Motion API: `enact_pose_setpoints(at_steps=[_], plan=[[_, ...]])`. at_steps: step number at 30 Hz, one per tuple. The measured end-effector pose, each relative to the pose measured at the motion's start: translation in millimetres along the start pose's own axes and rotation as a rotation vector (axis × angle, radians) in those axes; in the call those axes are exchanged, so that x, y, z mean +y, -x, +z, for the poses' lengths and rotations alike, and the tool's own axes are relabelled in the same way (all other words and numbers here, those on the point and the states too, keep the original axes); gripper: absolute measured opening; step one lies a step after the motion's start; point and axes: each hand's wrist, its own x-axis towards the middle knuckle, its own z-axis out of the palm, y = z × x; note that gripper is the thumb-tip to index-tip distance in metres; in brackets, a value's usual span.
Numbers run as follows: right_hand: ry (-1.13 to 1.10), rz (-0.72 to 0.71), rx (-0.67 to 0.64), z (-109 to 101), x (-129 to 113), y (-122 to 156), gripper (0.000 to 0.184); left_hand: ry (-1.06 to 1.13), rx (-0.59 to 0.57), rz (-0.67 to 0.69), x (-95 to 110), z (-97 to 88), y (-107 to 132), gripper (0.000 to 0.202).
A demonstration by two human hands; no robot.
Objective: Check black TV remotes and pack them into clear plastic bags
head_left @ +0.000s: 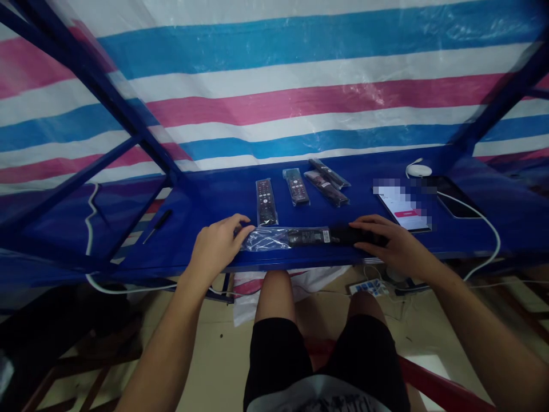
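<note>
Near the front edge of the blue table, a dark remote control (309, 236) lies sideways with a white label showing. A clear plastic sleeve (268, 239) stretches out flat from its left part. My left hand (217, 246) pinches the sleeve's left end between thumb and fingers. Around the remote's right end, my right hand (394, 240) has its thumb and fingers closed. Just behind the sleeve lies a bagged remote with its buttons up (266, 203). Farther back is another bagged remote (295, 187), beside two more wrapped ones, a front one (326, 189) and a rear one (329, 173).
A lit phone (403, 209) and a dark-screened device (457, 197) lie at the right, by a small white rounded object (419, 170). A white cable (493, 229) hangs over the edge. A screwdriver (158, 225) lies left. Blue metal bars (124, 123) frame the table.
</note>
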Motion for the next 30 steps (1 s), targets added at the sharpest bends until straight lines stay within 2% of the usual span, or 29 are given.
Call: enact_pose_setpoints(at_steps=[2, 4, 5, 7, 9, 11, 14, 18, 30], plan=[[-0.002, 0.002, 0.003, 0.2, -0.9, -1.2, 0.041, -0.059, 0.121, 0.056, 13.9, -5.0, 5.5, 0.036], [-0.007, -0.006, 0.001, 1.0, -0.7, -2.9, 0.041, -0.044, 0.195, 0.200, 37.8, -4.6, 10.5, 0.037], [-0.009, -0.010, 0.001, 1.5, -0.3, -3.9, 0.040, -0.008, 0.168, 0.302, 51.5, -1.8, 11.9, 0.037], [-0.014, -0.014, 0.002, 2.8, 0.7, -5.7, 0.040, 0.045, 0.026, 0.477, 76.8, 8.5, 11.1, 0.044], [-0.021, -0.008, 0.011, 3.9, 1.3, -6.6, 0.039, 0.041, -0.081, 0.512, 92.3, 22.0, 5.6, 0.049], [-0.027, 0.005, 0.019, 4.3, 1.0, -6.5, 0.039, 0.045, -0.150, 0.471, 95.3, 34.4, -2.2, 0.048], [-0.022, 0.025, 0.034, 5.0, -1.0, -5.7, 0.040, 0.101, -0.198, 0.447, 86.3, 45.3, -10.8, 0.045], [-0.018, 0.050, 0.048, 8.6, -4.8, -8.1, 0.042, 0.138, -0.164, 0.461, 79.3, 48.0, -13.6, 0.044], [-0.102, 0.096, 0.009, 23.2, -25.6, -22.7, 0.041, 0.129, -0.147, 0.445, 98.0, 55.2, -21.0, 0.043]])
